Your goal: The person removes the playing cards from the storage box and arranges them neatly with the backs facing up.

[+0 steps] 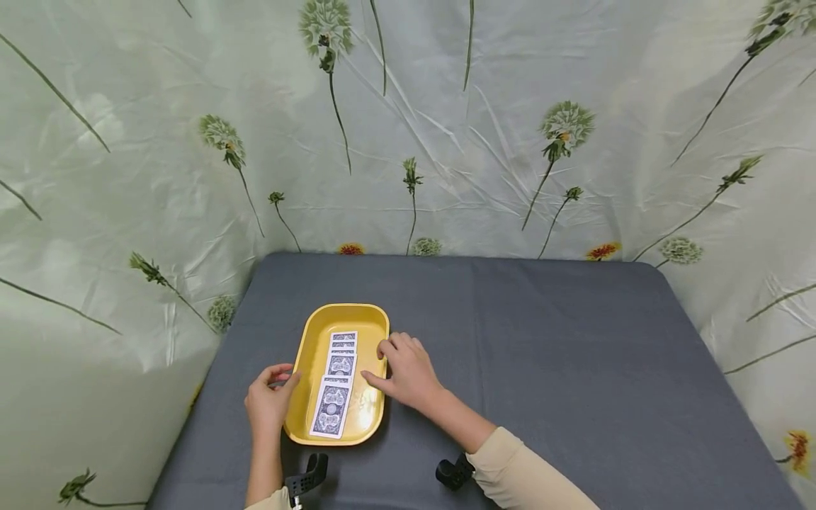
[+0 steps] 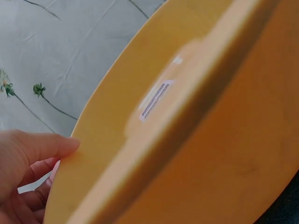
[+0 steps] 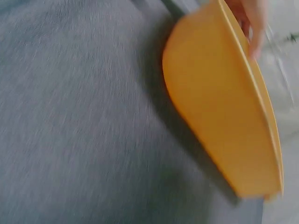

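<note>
A yellow tray (image 1: pixel 372 418) lies on the table, its long side running away from me. Several playing cards (image 1: pixel 331 409), blue-patterned backs up, overlap in a row inside it. My left hand (image 1: pixel 268 400) holds the tray's left rim; in the left wrist view its thumb lies over the rim (image 2: pixel 86 114), with the other fingers outside. At the right rim is my right hand (image 1: pixel 411 372), thumb and fingers spread apart, the thumb over the tray's inside and no card between them. In the blurred right wrist view, the tray's outer wall (image 3: pixel 210 88) shows.
Dark grey cloth (image 1: pixel 574 368) covers the table. Behind and beside it hangs a pale curtain (image 1: pixel 446 127) printed with dandelions. Black camera mounts (image 1: pixel 308 478) sit at both wrists, close to the tray's near end.
</note>
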`<state>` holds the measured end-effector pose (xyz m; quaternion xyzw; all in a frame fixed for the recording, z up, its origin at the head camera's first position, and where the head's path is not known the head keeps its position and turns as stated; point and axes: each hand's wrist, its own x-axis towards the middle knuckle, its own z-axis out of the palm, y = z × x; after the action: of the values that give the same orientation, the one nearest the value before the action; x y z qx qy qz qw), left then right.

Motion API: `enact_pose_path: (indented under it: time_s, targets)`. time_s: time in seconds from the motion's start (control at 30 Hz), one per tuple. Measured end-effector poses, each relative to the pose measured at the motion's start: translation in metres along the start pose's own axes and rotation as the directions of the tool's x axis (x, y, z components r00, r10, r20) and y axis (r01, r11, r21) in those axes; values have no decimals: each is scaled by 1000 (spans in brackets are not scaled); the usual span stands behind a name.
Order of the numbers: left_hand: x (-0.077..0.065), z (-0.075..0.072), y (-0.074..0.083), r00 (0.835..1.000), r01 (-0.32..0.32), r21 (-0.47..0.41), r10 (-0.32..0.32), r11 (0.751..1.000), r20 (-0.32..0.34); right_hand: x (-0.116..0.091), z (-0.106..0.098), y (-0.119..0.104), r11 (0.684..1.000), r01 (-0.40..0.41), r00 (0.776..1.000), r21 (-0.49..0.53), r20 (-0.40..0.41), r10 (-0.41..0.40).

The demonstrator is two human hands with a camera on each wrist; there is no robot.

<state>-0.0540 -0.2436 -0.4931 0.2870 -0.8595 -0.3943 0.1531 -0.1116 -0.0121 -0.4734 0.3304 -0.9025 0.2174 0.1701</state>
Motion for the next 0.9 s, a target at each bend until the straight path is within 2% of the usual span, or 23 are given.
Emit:
enact_pose_path:
  time_s: [0.1,0.23,0.33,0.43,0.57,0.67,0.9]
  targets:
    - [1,-2,-2,999,34,-5,-34,999,14,5,5,-21,996,84,991,-41,108,-79]
    - [1,-2,-1,998,55,-16,-54,998,23,7,15,-46,981,162,955,-107,267,-129]
    - [1,-2,-1,998,64,-20,-63,998,24,10,25,-57,971,168,922,-170,375,-94]
    - [0,-2,-1,997,77,-24,-77,997,25,11,35,-63,964,146,878,-222,478,-23]
    - [0,-3,0,995,99,-32,-98,995,34,11,47,-64,954,131,825,-268,563,45]
    - [1,-3,0,994,108,-38,-106,993,30,11,53,-64,946,146,820,-289,570,48]
    - [-1,0,-1,993,116,-63,-115,991,15,8,56,-64,934,189,836,-304,549,10]
